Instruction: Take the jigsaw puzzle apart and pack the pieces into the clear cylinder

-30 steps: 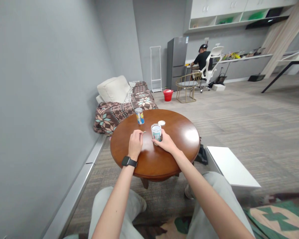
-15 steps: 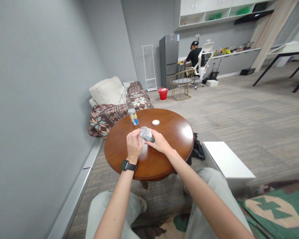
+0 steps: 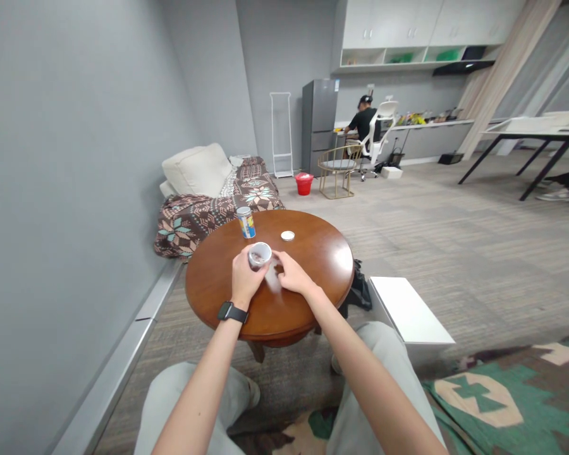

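My left hand [image 3: 247,275] is wrapped around a small open can [image 3: 260,253] above the table, its mouth tilted toward me. Something brownish shows inside, too small to make out. My right hand [image 3: 294,275] is just right of the can, thumb and index finger apart, the fingertip close to the rim; whether it touches cannot be told. A white round lid [image 3: 287,236] lies flat on the brown round table [image 3: 308,297] beyond my hands. Another can [image 3: 246,224], with a blue and yellow label, stands upright at the table's far left.
A couch with a patterned cover [image 3: 194,221] stands behind the table on the left. To the right are a white box [image 3: 410,309] and a black bag [image 3: 360,287]. Farther back are a red bucket [image 3: 304,184], a gold-framed chair [image 3: 337,165] and a seated person [image 3: 364,120].
The can has passed from my right hand into my left and now shows more of its inside. My right hand has come off it. The view has turned slightly right.
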Motion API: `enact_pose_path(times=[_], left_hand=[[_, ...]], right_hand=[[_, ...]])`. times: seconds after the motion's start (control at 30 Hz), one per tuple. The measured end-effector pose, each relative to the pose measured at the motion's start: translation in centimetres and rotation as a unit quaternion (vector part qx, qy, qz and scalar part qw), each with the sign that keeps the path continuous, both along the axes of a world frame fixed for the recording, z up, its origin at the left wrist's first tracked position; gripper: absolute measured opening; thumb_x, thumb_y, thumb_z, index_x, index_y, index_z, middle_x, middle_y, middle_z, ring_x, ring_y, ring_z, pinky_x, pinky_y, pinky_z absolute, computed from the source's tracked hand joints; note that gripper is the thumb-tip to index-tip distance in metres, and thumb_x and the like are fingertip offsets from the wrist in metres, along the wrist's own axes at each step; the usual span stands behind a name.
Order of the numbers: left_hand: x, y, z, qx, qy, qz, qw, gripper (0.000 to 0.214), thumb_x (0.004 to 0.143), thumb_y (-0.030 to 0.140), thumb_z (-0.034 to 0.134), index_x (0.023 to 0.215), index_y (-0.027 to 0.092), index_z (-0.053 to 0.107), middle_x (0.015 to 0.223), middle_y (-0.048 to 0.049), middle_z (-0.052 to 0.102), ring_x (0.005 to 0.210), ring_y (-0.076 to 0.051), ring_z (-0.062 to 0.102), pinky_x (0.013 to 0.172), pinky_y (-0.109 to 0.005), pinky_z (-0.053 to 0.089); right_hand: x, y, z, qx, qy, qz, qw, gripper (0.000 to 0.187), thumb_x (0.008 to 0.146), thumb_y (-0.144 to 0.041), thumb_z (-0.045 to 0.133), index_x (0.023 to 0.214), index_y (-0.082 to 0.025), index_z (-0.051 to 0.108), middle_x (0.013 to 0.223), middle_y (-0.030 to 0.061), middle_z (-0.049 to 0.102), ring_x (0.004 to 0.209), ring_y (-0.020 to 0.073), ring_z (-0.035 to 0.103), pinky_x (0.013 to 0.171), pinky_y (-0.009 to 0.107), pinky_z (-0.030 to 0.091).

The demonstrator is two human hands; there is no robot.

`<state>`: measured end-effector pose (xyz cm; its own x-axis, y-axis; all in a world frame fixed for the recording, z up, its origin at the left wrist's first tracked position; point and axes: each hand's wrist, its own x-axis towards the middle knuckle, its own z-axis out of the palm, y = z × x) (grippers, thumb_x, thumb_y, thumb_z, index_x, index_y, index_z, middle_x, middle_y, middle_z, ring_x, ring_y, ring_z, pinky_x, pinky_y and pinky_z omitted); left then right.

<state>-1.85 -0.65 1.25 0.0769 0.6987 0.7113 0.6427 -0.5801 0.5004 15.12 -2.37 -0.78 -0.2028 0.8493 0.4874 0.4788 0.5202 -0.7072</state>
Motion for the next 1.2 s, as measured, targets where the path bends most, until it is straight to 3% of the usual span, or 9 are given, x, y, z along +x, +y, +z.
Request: enact_pose_path(times=[0.13,0.27,0.9,1.03,1.1,1.2], left_hand=[[-0.5,0.4,0.0,0.04,-0.012,0.052,0.998,0.05,0.071,0.038,0.077,0.113,0.019,0.057,0.112,-0.0122,0.067,0.113,-0.031,0.06,0.105,-0.048,0.039],[-0.9,0.9,-0.3,0.035,-0.052,0.09,0.994,0.051,0.071,0.04,0.078,0.112,0.019,0.055,0.109,-0.0112,0.066,0.109,-0.03,0.06,0.099,-0.044,0.043],[-0.6,0.2,0.0,-0.034,-0.075,0.038,0.996,0.056,0.071,0.039,0.078,0.118,0.02,0.053,0.109,-0.0105,0.068,0.099,-0.027,0.065,0.087,-0.039,0.051],[-0.6,0.3,-0.1,-0.044,-0.081,0.032,0.995,0.056,0.072,0.039,0.078,0.118,0.02,0.052,0.109,-0.0101,0.068,0.099,-0.026,0.066,0.089,-0.039,0.051],[-0.6,0.3,-0.2,-0.05,-0.079,0.025,0.995,0.055,0.072,0.039,0.078,0.117,0.02,0.052,0.109,-0.0101,0.068,0.1,-0.026,0.066,0.089,-0.039,0.051],[-0.6,0.3,-0.2,-0.079,-0.075,0.013,0.994,0.056,0.072,0.038,0.078,0.118,0.021,0.051,0.109,-0.0099,0.069,0.1,-0.027,0.066,0.088,-0.039,0.051]], right_hand=[[0.2,0.7,-1.1,-0.041,0.037,-0.024,0.998,0.065,0.067,-0.002,0.045,0.13,-0.018,0.049,0.128,0.012,0.055,0.122,0.0217,0.054,0.106,0.041,0.046],[0.2,0.6,-1.1,-0.064,0.056,-0.028,0.996,0.061,0.067,-0.002,0.045,0.125,-0.02,0.051,0.125,0.0107,0.055,0.119,0.0206,0.055,0.103,0.042,0.049],[0.2,0.7,-1.4,-0.047,0.033,-0.049,0.997,0.055,0.068,-0.003,0.042,0.119,-0.019,0.052,0.121,0.0096,0.056,0.115,0.0185,0.056,0.103,0.04,0.047],[0.3,1.8,-2.0,-0.051,0.009,-0.119,0.992,0.056,0.068,-0.004,0.043,0.122,-0.017,0.052,0.12,0.0115,0.054,0.112,0.0208,0.057,0.103,0.04,0.047],[0.7,3.2,-2.1,-0.069,-0.003,-0.169,0.983,0.06,0.068,-0.005,0.046,0.126,-0.015,0.051,0.121,0.0135,0.055,0.112,0.0238,0.057,0.103,0.042,0.046],[1.8,5.8,-1.5,-0.08,-0.052,-0.194,0.976,0.065,0.066,-0.004,0.051,0.13,-0.014,0.051,0.124,0.0171,0.055,0.115,0.0298,0.056,0.105,0.046,0.043]])
